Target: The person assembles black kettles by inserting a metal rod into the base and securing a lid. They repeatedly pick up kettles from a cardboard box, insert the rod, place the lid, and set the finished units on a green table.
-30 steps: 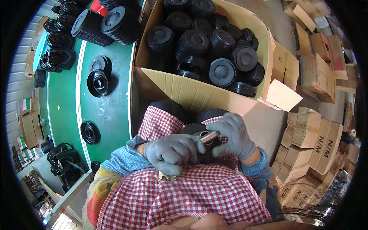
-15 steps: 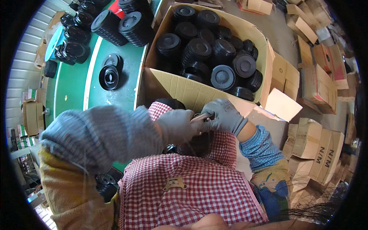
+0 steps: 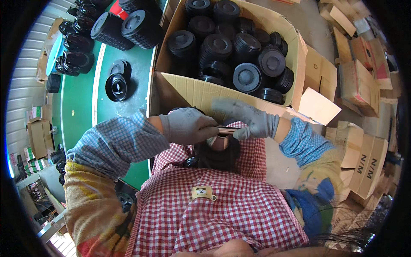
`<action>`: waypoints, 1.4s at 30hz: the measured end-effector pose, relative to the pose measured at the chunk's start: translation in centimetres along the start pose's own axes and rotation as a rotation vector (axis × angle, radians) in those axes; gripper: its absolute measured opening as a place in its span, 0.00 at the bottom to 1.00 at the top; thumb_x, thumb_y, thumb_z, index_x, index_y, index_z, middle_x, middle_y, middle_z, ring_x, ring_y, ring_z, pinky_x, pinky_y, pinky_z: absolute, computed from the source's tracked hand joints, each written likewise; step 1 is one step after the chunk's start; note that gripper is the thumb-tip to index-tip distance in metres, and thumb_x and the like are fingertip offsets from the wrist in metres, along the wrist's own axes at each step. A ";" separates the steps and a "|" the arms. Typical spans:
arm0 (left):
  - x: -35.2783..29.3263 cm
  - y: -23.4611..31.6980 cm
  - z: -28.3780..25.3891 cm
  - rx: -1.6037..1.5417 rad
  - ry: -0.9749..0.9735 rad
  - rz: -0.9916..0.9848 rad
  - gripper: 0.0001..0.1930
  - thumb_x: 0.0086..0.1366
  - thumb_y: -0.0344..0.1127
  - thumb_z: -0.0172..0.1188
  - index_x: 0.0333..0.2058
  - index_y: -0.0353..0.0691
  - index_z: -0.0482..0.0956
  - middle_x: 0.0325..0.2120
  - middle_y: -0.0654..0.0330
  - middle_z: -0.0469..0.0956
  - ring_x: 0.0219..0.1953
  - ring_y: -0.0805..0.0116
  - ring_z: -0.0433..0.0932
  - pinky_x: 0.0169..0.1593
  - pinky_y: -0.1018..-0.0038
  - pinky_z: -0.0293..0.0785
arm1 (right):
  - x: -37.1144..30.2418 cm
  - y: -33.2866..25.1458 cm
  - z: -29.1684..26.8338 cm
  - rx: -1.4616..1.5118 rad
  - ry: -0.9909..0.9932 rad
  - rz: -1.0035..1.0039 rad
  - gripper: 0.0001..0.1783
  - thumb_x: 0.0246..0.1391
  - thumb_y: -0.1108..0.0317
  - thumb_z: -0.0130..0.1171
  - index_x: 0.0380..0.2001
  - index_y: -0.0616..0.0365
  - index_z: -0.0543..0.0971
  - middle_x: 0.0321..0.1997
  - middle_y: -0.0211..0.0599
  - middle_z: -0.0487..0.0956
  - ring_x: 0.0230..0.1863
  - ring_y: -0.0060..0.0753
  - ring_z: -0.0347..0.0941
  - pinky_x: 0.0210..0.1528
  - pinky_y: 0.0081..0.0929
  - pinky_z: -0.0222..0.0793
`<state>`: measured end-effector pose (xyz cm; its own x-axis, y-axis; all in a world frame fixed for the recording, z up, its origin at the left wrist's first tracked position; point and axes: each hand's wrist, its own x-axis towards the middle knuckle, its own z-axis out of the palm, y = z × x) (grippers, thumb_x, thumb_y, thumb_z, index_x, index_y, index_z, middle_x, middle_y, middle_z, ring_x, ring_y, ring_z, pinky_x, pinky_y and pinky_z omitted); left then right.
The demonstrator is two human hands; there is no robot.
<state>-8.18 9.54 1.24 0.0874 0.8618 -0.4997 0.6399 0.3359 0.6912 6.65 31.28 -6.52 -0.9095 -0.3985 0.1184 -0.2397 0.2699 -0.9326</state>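
Observation:
In front of my apron [image 3: 222,201], my left hand [image 3: 188,126], in a grey glove, is closed on a shiny metal piece [image 3: 219,142] with a narrow band-like edge. Its exact kind is hard to tell. My right hand [image 3: 257,124], also gloved in grey, is at the piece's right end, its thumb by the edge. Its fingers are stretched out toward the left and blurred. Below the piece, a dark shape [image 3: 218,160] lies over my lap, partly covered and not clear enough to name.
Ahead stands an open cardboard box [image 3: 201,92] full of stacked black round lids [image 3: 247,78]. On the green table [image 3: 81,103] at left are a black ring-shaped part [image 3: 117,87], lid stacks [image 3: 139,29] and glossy black vessels [image 3: 77,62]. More cartons [image 3: 361,88] fill the right.
My right hand has loosened from its grip, and its fingers have straightened. My left hand has shifted slightly left and up, showing more of the metal piece. The view has shifted a little.

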 end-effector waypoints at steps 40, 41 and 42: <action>-23.9 -9.7 8.1 -0.657 1.124 0.006 0.14 0.62 0.39 0.70 0.41 0.40 0.79 0.56 0.55 0.76 0.50 0.60 0.80 0.49 0.64 0.81 | -10.9 -1.3 11.8 0.708 1.180 0.514 0.22 0.58 0.75 0.51 0.56 0.58 0.74 0.47 0.33 0.81 0.36 0.24 0.80 0.32 0.20 0.78; -25.9 -10.9 7.2 -1.036 1.283 0.047 0.14 0.67 0.39 0.67 0.46 0.40 0.78 0.55 0.58 0.77 0.50 0.62 0.80 0.49 0.65 0.82 | -10.1 -1.8 11.5 0.638 1.169 0.534 0.22 0.57 0.73 0.52 0.57 0.57 0.73 0.46 0.33 0.81 0.35 0.24 0.80 0.30 0.20 0.77; -27.5 -12.9 6.4 -1.112 1.438 0.010 0.16 0.69 0.40 0.65 0.49 0.40 0.76 0.52 0.58 0.77 0.49 0.62 0.80 0.50 0.65 0.82 | -9.6 -1.8 11.3 0.656 1.187 0.542 0.23 0.57 0.74 0.51 0.57 0.57 0.72 0.43 0.33 0.80 0.32 0.25 0.80 0.28 0.19 0.76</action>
<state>-13.96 -20.87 2.74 -0.9513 0.2838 -0.1202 -0.1599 -0.1209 0.9797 19.60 24.71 -9.80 -0.6533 0.6501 -0.3880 0.1156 -0.4208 -0.8997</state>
